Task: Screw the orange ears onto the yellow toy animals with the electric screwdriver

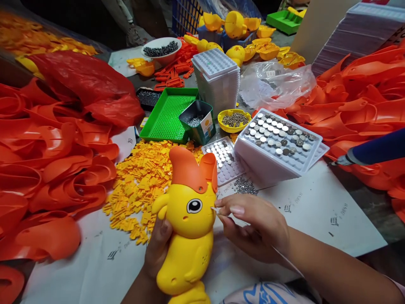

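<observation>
My left hand (157, 249) is wrapped round the back of a yellow plastic toy animal (189, 236) with an orange crest (193, 166) and one visible eye, held upright low in the middle. My right hand (249, 226) is pinched at the toy's right side, thumb and forefinger pressed together on a tiny pale piece that I cannot make out. Just behind lie a white tray of button cells (278, 139), a smaller tray of cells (225, 158) and a loose heap of small metal parts (245, 185).
Heaps of orange shells lie at the left (53, 169) and right (357, 97). A pile of small yellow clips (139, 181), a green tray (167, 116), a dark tub (198, 120), a yellow dish of screws (234, 120) and a blue-handled tool (373, 152) surround the white paper.
</observation>
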`<state>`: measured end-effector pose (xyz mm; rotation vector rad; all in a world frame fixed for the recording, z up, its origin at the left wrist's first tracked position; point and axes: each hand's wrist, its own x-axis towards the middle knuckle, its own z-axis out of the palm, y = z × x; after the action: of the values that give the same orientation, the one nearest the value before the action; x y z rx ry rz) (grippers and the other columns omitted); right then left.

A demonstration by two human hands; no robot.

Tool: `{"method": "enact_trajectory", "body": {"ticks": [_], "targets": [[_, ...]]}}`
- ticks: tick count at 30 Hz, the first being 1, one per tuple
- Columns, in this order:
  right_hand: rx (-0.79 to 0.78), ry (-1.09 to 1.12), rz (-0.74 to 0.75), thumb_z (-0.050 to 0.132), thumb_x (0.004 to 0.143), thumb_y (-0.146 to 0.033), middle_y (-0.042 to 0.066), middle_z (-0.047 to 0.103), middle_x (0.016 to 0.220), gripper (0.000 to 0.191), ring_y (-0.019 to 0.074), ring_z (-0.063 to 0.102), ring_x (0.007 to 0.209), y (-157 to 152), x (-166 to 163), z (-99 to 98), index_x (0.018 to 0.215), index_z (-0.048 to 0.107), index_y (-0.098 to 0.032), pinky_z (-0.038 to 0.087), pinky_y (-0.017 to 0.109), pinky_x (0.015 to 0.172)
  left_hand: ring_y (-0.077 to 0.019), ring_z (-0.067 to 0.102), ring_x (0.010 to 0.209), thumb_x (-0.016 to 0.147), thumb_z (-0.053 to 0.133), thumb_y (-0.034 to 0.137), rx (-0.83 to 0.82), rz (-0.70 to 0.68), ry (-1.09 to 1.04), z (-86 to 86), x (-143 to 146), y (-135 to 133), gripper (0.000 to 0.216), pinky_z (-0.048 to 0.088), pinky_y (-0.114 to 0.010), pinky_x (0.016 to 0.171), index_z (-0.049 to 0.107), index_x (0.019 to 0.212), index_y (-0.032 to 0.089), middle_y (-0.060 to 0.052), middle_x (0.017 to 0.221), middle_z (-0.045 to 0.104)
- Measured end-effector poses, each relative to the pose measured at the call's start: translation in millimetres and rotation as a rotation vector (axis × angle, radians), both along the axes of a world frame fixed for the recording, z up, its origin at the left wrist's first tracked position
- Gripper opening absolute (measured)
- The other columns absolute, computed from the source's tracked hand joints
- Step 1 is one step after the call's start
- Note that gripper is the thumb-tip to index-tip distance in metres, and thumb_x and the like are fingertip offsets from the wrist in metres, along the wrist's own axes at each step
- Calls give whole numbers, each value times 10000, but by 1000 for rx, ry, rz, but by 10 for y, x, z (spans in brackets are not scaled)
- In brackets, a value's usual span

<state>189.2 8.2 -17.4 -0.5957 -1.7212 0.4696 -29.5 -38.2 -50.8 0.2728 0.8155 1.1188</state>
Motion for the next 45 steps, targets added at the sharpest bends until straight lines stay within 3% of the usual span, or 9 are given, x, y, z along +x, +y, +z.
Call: {"method": "enact_trajectory", "body": {"ticks": [5, 11, 15, 20, 24, 29, 35, 39, 45], "targets": [[-204, 88, -79, 631, 794, -1, 54, 713, 865, 519, 161, 713, 762, -8, -63, 44, 1247, 514, -227, 616, 284, 709, -257, 681, 1024, 782, 700, 429, -82, 32, 71, 85, 29, 51, 623, 587, -336, 836, 452, 1350, 363, -26, 1169, 695], [-110, -18, -1, 560, 808, 21, 67, 698, 867, 517, 157, 682, 785, 4, -29, -23, 1264, 479, -207, 588, 287, 703, -265, 687, 943, 762, 691, 512, -116, 26, 179, -8, -42, -68, 709, 578, -382, 848, 425, 1394, 335, -44, 1052, 713], [-147, 21, 18, 556, 825, -2, 72, 707, 869, 442, 160, 685, 780, -20, -59, -56, 1209, 507, -214, 579, 292, 696, -241, 682, 874, 714, 730, 519, -43, 106, 229, 109, 74, -59, 781, 589, -346, 785, 416, 1401, 321, -39, 1009, 714], [-334, 169, -12, 690, 797, -62, 31, 716, 773, 230, 138, 690, 699, 4, -88, 37, 947, 622, -222, 576, 241, 654, -240, 677, 918, 636, 782, 530, -81, 176, 264, 312, 231, -7, 809, 593, -333, 793, 455, 1356, 356, -3, 991, 713], [-432, 190, 59, 724, 790, -127, 42, 691, 822, 86, 126, 674, 740, 25, -68, 74, 797, 680, -200, 560, 222, 680, -266, 679, 966, 609, 802, 521, -134, 207, 316, 309, 233, -39, 807, 590, -350, 831, 490, 1330, 340, -8, 973, 722], [-602, 321, 98, 761, 749, -127, 10, 663, 803, 123, 113, 649, 759, 33, -113, 0, 782, 718, -238, 540, 214, 697, -319, 667, 1050, 625, 813, 441, -157, 170, 207, 196, 149, -45, 704, 589, -389, 849, 550, 1272, 351, -25, 1041, 729], [-1234, 634, 290, 864, 640, -303, -15, 682, 794, 255, 96, 643, 729, 84, -147, -20, 828, 704, -241, 543, 201, 668, -259, 719, 895, 671, 785, 438, -189, 180, 67, -85, -9, -42, 492, 604, -383, 801, 618, 1127, 361, 22, 1029, 747], [-1291, 679, 338, 929, 515, -294, -28, 662, 762, 380, 69, 594, 675, 94, -133, 36, 792, 682, -216, 496, 162, 611, -289, 719, 891, 671, 772, 488, -221, 49, 14, -163, -66, -48, 570, 596, -432, 809, 581, 1198, 384, 7, 1016, 754], [-1249, 673, 267, 943, 451, -266, -33, 648, 751, 442, 88, 589, 672, 99, -183, -8, 768, 640, -205, 501, 187, 613, -267, 722, 891, 724, 724, 486, -187, -14, 18, 71, 31, 5, 562, 590, -383, 824, 553, 1255, 419, 6, 1017, 754]]}}
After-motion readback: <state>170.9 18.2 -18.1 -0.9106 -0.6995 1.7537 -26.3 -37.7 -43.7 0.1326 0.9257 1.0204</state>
